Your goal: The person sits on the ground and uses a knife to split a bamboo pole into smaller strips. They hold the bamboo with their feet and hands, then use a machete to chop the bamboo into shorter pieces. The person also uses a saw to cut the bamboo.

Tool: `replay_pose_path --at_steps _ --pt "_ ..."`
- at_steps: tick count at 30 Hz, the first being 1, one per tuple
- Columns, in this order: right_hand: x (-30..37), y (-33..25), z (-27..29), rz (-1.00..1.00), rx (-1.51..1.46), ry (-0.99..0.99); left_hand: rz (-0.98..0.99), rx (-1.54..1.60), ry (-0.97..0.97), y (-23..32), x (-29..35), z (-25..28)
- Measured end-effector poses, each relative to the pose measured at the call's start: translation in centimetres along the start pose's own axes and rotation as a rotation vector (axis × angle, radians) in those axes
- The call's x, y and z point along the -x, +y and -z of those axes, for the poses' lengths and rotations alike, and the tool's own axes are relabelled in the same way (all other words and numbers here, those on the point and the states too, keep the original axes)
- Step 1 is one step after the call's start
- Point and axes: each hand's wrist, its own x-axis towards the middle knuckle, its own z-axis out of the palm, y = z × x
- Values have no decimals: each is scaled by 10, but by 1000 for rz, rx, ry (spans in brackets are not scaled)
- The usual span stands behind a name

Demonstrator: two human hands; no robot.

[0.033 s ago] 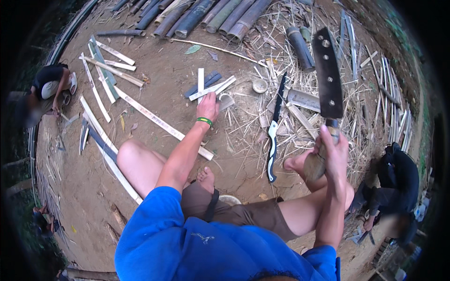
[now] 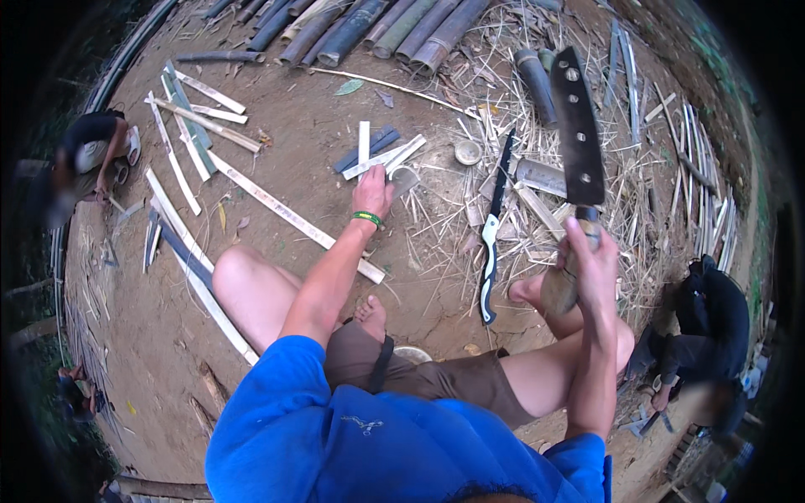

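Observation:
My right hand [image 2: 594, 264] is closed around the thick wooden handle of a cleaver [image 2: 579, 126], its broad dark blade pierced by several round holes and pointing away from me. Further left, my left hand [image 2: 371, 194], with a green band on the wrist, reaches down to a small group of pale bamboo strips [image 2: 381, 159]. Its fingers look closed on the near end of a strip, though the fingertips are partly hidden. Beside that group lies a darker split bamboo piece [image 2: 350, 158]. A short curved bamboo piece [image 2: 405, 179] rests just right of this hand.
Between my hands lies a folding saw [image 2: 490, 251] with a black blade and black-and-white handle. Shavings [image 2: 453, 218] and a cut bamboo ring [image 2: 467, 152] spread around it. Bamboo poles [image 2: 369, 29] are stacked at the far side. People crouch at left [image 2: 92, 155] and right [image 2: 713, 318].
The cleaver and my right hand have shifted very slightly to the left. My left hand stays at the bamboo strips.

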Motion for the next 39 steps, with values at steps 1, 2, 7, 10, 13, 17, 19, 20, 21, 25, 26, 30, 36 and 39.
replay_pose_path --at_steps 1,2,7,10,13,17,19,20,21,25,26,30,36,39 --pt "4 0 -9 15 50 -7 47 44 36 7 13 6" --pt "8 3 -23 38 206 -28 91 90 71 17 28 10" --pt "43 20 -90 -20 261 -232 146 203 189 11 82 5" --pt "66 64 -136 14 270 -212 253 238 93 -5 110 -10" --pt "79 120 -170 -56 270 -154 244 255 54 6 120 -10" --pt "91 154 -203 -10 425 -95 239 207 9 7 120 -4" --pt "94 167 -209 -30 440 -103 243 203 -7 7 121 -3" --pt "96 173 -211 -40 448 -105 242 208 -6 7 122 -2" --pt "97 174 -213 -33 451 -105 241 213 -4 7 122 -2" --pt "99 171 -214 -34 459 -116 260 225 -5 7 122 -3" --pt "99 169 -215 -41 461 -123 265 226 -6 6 122 -3" --pt "94 167 -217 -19 422 -114 249 228 17 7 121 -3" --pt "88 179 -221 -4 435 -121 300 344 -5 9 119 8" --pt "90 183 -228 0 427 -128 394 527 83 -10 112 5"
